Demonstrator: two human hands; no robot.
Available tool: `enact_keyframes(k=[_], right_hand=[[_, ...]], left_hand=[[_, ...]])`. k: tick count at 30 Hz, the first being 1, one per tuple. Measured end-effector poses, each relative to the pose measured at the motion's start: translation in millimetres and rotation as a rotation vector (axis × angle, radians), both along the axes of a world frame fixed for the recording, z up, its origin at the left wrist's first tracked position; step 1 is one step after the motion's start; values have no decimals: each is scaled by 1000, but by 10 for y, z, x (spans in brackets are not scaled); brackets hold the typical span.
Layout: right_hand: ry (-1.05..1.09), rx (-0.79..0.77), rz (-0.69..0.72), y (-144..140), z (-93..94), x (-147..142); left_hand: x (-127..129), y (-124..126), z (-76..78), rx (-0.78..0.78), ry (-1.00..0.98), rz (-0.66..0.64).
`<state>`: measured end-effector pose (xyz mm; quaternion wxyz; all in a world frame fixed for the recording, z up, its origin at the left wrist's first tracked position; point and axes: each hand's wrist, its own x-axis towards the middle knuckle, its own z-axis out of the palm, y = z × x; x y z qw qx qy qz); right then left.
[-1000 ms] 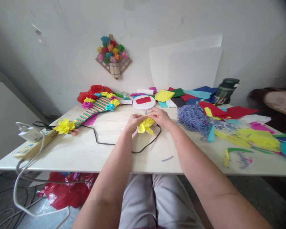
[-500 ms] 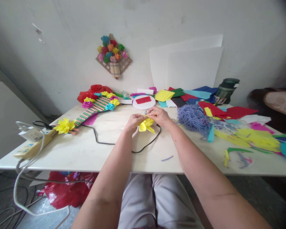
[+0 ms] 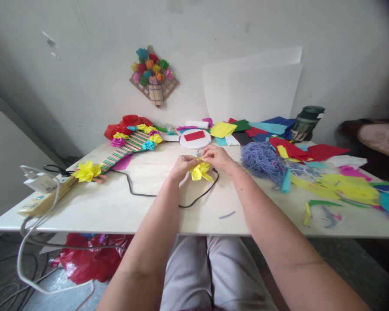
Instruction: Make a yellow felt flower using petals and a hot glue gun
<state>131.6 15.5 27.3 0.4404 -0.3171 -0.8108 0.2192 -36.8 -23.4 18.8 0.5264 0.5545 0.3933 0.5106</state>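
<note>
Between my two hands hangs a yellow paper flower [image 3: 201, 171], its petals pointing down over the table. My left hand [image 3: 183, 166] is closed in a pinch at the flower's upper left. My right hand [image 3: 219, 158] pinches at its upper right, fingertips close to the left ones. The exact spot they grip is small and partly hidden by the fingers. A black cord [image 3: 194, 204] loops on the table below the flower. Just beyond my hands lies a white disc [image 3: 205, 142] with a red paper rectangle [image 3: 195, 136] on it.
A woven piece with paper flowers [image 3: 129, 149] lies at the left, near a power strip [image 3: 48, 195]. A heap of purple yarn [image 3: 262, 160], coloured paper sheets [image 3: 223, 129] and a dark bottle [image 3: 308, 123] are at the right. A red bag [image 3: 87, 261] sits below the table.
The yellow flower has turned slightly between my fingers, and its petals sit a little differently. Both hands keep nearly the same place and grip.
</note>
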Motion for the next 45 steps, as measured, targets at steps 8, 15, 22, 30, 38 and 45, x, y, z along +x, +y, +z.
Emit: enact_keyframes(k=[8,15,22,30,38,45], right_hand=[[23,-15,9,-9,5,-1],[17,-37,-4,4,-1,1],[28,-80,10,11,5,2],[52,-119,8,-4,11,-2],[7,-57,-54,8,-14,-19],[-71,-2,-148,-30,-3,-39]], left_hand=[[3,21,-24,16,43,30],[13,-27,21,55,110,65],[11,-35,33,76,157,70],[1,-28,22,80,164,54],[-25,-1,5,99,168,38],[-19,31,-21,89,162,71]])
